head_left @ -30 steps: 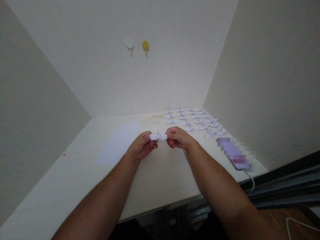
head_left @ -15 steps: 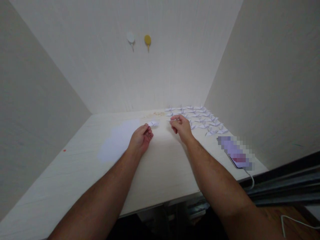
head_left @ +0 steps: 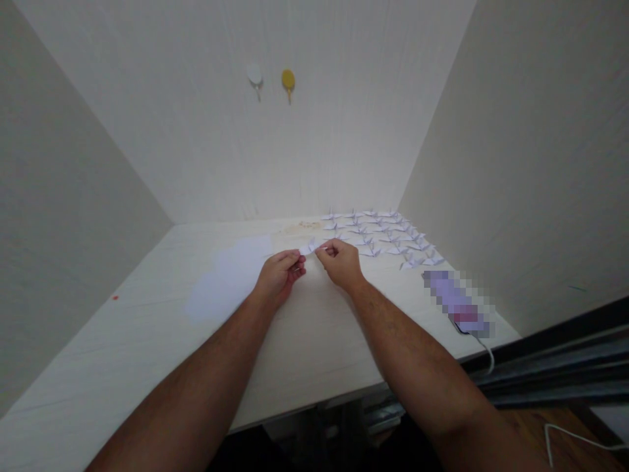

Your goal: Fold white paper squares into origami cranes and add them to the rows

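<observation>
Between my two hands is a small white paper crane (head_left: 309, 248), held just above the table. My left hand (head_left: 281, 274) pinches its left end between thumb and fingers. The fingertips of my right hand (head_left: 340, 261) are closed on its right end. Folded white paper cranes (head_left: 369, 250) stand in rows on the table beyond and to the right of my right hand. Several white paper sheets (head_left: 223, 282) lie flat to the left of my left hand.
The pale table (head_left: 304, 367) meets walls at the back and both sides. A phone (head_left: 455, 303), blurred out, lies at the right edge with a white cable (head_left: 489, 354). A white hook (head_left: 255, 75) and a yellow hook (head_left: 288, 80) hang on the back wall.
My right hand has come left, from beside the rows of cranes to the crane in my left hand, and now grips its right end. The view has shifted slightly.
</observation>
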The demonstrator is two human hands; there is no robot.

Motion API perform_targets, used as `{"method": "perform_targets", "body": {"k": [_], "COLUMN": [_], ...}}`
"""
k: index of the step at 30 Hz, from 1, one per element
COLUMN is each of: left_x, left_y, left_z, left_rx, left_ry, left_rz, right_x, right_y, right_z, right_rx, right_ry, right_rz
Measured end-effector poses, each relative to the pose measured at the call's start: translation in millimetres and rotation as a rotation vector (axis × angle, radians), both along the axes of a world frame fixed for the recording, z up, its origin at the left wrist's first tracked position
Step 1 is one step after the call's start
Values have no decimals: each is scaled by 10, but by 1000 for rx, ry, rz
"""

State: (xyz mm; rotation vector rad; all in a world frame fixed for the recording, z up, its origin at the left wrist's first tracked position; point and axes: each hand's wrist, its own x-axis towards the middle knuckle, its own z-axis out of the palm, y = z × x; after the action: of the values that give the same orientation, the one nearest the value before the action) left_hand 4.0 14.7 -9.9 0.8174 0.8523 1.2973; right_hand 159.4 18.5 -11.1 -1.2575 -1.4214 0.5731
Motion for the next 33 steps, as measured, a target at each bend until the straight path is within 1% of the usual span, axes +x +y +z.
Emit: {"method": "perform_targets", "body": {"k": [3,6,10,14,17,21,29,33], "left_x": [9,15,25,40,52,68,85,82], "left_y": [4,2,-4,-6,-6,-5,-12,-9], "left_z": [8,15,3,-21,-24,-19,-18,-15], "left_rx": [1,22,31,41,45,48,55,50], "left_ry": [-2,-2,29,83,117,129,133,146], "left_rz": [34,24,24,22,18,19,17,17], "right_x": [47,135,280,392,425,412,382,390], "right_y": [-2,24,86,145,182,210,211,211], "right_z": [42,60,43,13,-14,-32,11,4], "right_rx": [10,-25,-168,-311,-346,-328,-352,-335], "right_ry": [-90,-216,-467,-589,-622,-654,-664,-667], "right_rz": [-126,-247,-393,-509,-530,-511,-499,-504]}}
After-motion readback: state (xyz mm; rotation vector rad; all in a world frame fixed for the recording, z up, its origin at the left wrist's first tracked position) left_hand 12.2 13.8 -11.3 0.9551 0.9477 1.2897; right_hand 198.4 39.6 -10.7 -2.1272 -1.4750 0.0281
